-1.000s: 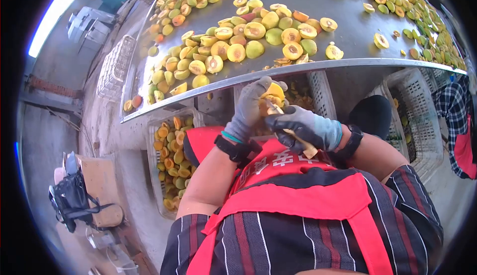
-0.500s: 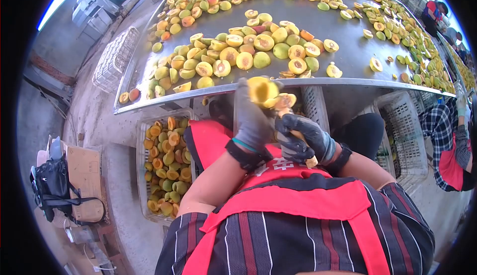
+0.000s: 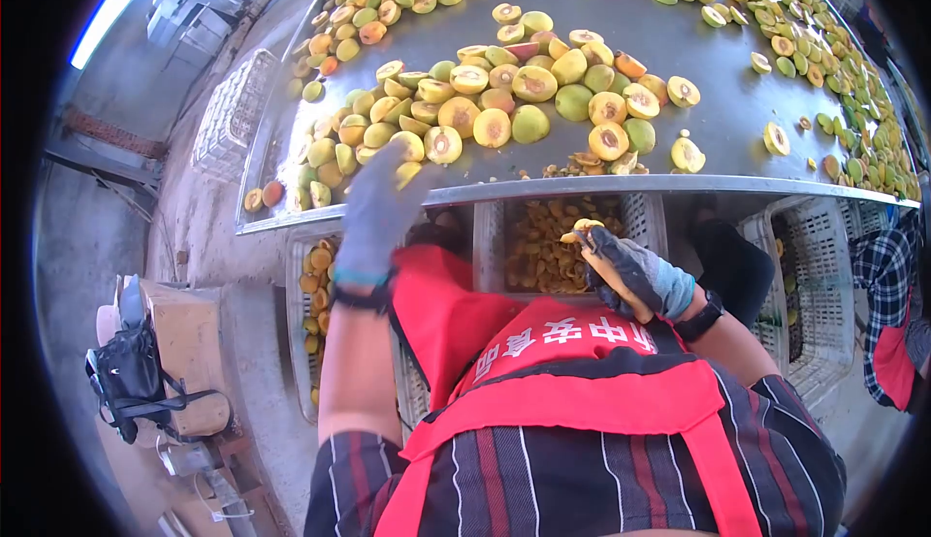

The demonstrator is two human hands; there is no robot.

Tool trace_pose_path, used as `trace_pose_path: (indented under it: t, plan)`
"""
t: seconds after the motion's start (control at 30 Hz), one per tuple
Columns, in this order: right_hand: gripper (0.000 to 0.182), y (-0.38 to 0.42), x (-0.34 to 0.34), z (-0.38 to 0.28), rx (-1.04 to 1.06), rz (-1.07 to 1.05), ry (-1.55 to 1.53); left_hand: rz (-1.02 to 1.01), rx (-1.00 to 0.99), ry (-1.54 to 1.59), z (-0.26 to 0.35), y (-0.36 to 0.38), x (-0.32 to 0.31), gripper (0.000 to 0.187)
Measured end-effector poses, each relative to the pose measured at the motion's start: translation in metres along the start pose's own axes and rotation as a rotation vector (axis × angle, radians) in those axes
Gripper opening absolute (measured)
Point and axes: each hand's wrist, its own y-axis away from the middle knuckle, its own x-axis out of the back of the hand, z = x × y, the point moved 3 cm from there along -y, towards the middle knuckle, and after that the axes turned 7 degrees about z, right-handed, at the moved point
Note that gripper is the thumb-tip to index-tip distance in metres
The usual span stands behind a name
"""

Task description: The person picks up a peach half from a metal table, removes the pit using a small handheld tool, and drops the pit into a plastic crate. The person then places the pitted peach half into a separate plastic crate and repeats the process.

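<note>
My left hand [image 3: 380, 212], in a grey glove, is smeared by motion over the table's near edge. Its fingers reach the near side of a pile of halved peaches [image 3: 533, 84], with one yellow half [image 3: 407, 174] right at the fingertips. In front of my apron, my right hand [image 3: 640, 270] is closed around a wooden-handled pitting tool [image 3: 619, 280]. Yellow fruit flesh shows at the tool's upper end, above a crate of fruit scraps [image 3: 477, 246]. Another crate of pitted halves [image 3: 301, 343] stands left of my legs, partly hidden by my left arm.
The metal table [image 3: 679, 47] carries more halves along its far and right sides. White crates [image 3: 819, 290] stand under its right part, near a person in a plaid sleeve [image 3: 878, 280]. At left are a white crate [image 3: 233, 110] and a black bag [image 3: 131, 372] by cardboard.
My left hand has moved left and forward from the tool to the pile; the hollowed half it held is gone from view. My right hand has shifted right, still gripping the tool.
</note>
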Motion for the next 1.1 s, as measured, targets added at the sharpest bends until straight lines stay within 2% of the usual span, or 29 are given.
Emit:
trace_pose_path:
  t: [0.07, 0.1, 0.2, 0.27, 0.33, 0.37, 0.4, 0.43, 0.47, 0.53, 0.57, 0.6, 0.63, 0.67, 0.73, 0.77, 0.8, 0.87, 0.9, 0.93, 0.97, 1.0, 1.07, 1.1]
  plan:
    - [0.044, 0.004, 0.001, -0.016, -0.275, 0.04, -0.015, -0.119, -0.026, -0.089, 0.019, -0.032, -0.048, 0.065]
    - [0.047, 0.005, 0.002, -0.016, -0.238, 0.046, -0.023, -0.257, -0.03, -0.212, 0.04, -0.047, -0.065, 0.059]
    - [0.048, 0.01, 0.01, -0.01, -0.179, 0.065, -0.031, -0.316, -0.099, -0.328, 0.056, -0.06, -0.115, 0.051]
    - [0.049, 0.012, 0.014, -0.008, -0.14, 0.066, -0.013, -0.248, -0.142, -0.228, 0.056, -0.053, -0.136, 0.047]
    - [0.047, 0.015, 0.013, -0.018, -0.066, 0.074, -0.044, -0.179, -0.188, -0.138, 0.066, -0.045, -0.128, 0.042]
    - [0.046, 0.016, 0.013, -0.023, 0.01, 0.082, -0.08, -0.177, -0.056, 0.121, 0.064, -0.04, -0.12, 0.04]
    - [0.043, 0.014, 0.017, -0.019, 0.181, 0.023, 0.009, -0.177, 0.08, 0.376, 0.069, -0.031, -0.107, 0.04]
    - [0.043, 0.017, 0.014, -0.031, 0.071, 0.027, -0.082, -0.24, 0.358, 0.818, 0.077, -0.019, -0.099, 0.041]
    - [0.043, 0.021, 0.006, -0.049, -0.04, 0.027, -0.17, -0.249, 0.36, 0.813, 0.076, -0.005, -0.093, 0.041]
    - [0.043, 0.014, -0.002, -0.053, -0.034, 0.012, -0.161, -0.452, 0.45, 1.37, 0.076, 0.022, -0.082, 0.042]
    - [0.043, 0.004, -0.007, -0.046, 0.153, -0.051, -0.114, -0.452, 0.456, 1.362, 0.08, 0.034, -0.075, 0.042]
    - [0.044, 0.0, -0.014, -0.048, 0.341, -0.112, -0.069, -0.507, 0.601, 1.513, 0.09, 0.047, -0.071, 0.037]
    - [0.04, 0.0, -0.017, -0.05, 0.283, -0.188, -0.152, -0.561, 0.75, 1.662, 0.094, 0.057, -0.068, 0.031]
    - [0.04, 0.0, -0.022, -0.049, 0.28, -0.19, -0.161, -0.562, 0.758, 1.654, 0.09, 0.061, -0.067, 0.031]
    - [0.026, -0.003, -0.026, -0.04, -0.043, 0.017, -0.189, -0.65, 0.805, 1.861, 0.081, 0.069, -0.069, 0.037]
    - [0.028, -0.002, -0.027, -0.042, -0.058, 0.083, 0.086, -0.711, 0.751, 1.958, 0.074, 0.074, -0.074, 0.046]
    - [0.028, -0.001, -0.029, -0.04, -0.058, 0.086, 0.085, -0.715, 0.751, 1.957, 0.076, 0.075, -0.074, 0.046]
    - [0.032, 0.001, -0.03, -0.037, 0.033, 0.133, 0.136, -0.413, 0.809, 1.722, 0.076, 0.076, -0.076, 0.051]
    - [0.031, 0.003, -0.032, -0.041, 0.088, 0.147, 0.124, -0.419, 0.808, 1.725, 0.076, 0.077, -0.077, 0.051]
    - [0.031, 0.001, -0.033, -0.04, 0.086, 0.152, 0.124, -0.414, 0.666, 1.645, 0.076, 0.076, -0.077, 0.05]
    - [0.029, -0.002, -0.033, -0.041, 0.17, 0.2, 0.228, -0.406, 0.525, 1.56, 0.076, 0.076, -0.078, 0.049]
    - [0.028, -0.004, -0.033, -0.043, 0.254, 0.248, 0.332, -0.41, 0.523, 1.561, 0.076, 0.076, -0.082, 0.049]
    - [0.028, -0.005, -0.035, -0.043, 0.227, 0.26, 0.318, -0.262, 0.268, 1.39, 0.078, 0.075, -0.086, 0.046]
    - [0.028, -0.006, -0.037, -0.043, 0.199, 0.269, 0.304, -0.263, 0.268, 1.39, 0.081, 0.075, -0.086, 0.046]
